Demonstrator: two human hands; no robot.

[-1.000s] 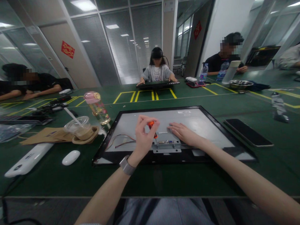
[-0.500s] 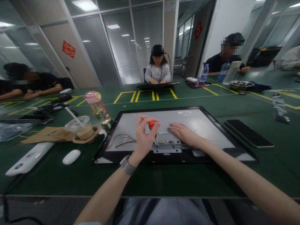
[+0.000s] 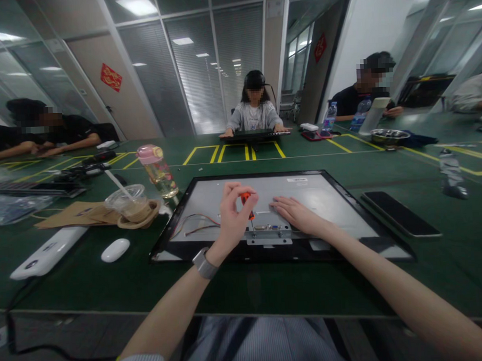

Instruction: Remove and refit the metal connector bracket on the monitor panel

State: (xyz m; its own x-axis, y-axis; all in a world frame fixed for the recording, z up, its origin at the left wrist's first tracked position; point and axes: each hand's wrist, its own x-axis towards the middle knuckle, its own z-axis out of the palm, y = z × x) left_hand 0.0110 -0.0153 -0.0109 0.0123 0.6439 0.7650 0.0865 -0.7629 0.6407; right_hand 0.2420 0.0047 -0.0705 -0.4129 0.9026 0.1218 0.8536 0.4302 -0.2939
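My left hand [image 3: 233, 213] is closed round the orange-red handle of a small screwdriver [image 3: 246, 199], which stands nearly upright. Its shaft points down to the left end of a metal bracket [image 3: 270, 241] with ports along it; the exact contact of the tip is too small to tell. The bracket sits at the near side of a flat display panel [image 3: 325, 206], lying back side up with a black frame. My right hand [image 3: 294, 214] rests flat on the panel's grey back, fingers stretched out, right of the screwdriver. Thin wires [image 3: 197, 218] lie on the panel to the left.
Left of the panel are a flowered bottle [image 3: 158, 173], an iced drink cup [image 3: 130, 204], a white mouse [image 3: 115, 250] and a long white device [image 3: 48, 254] with a cable. A black phone [image 3: 400, 213] lies to the right. Several people sit around the green table [image 3: 289, 287].
My left fingers have shifted slightly on the screwdriver, and more of its handle shows. My right hand stays in place. Across the table, a person's hands have moved apart to the sides of their panel.
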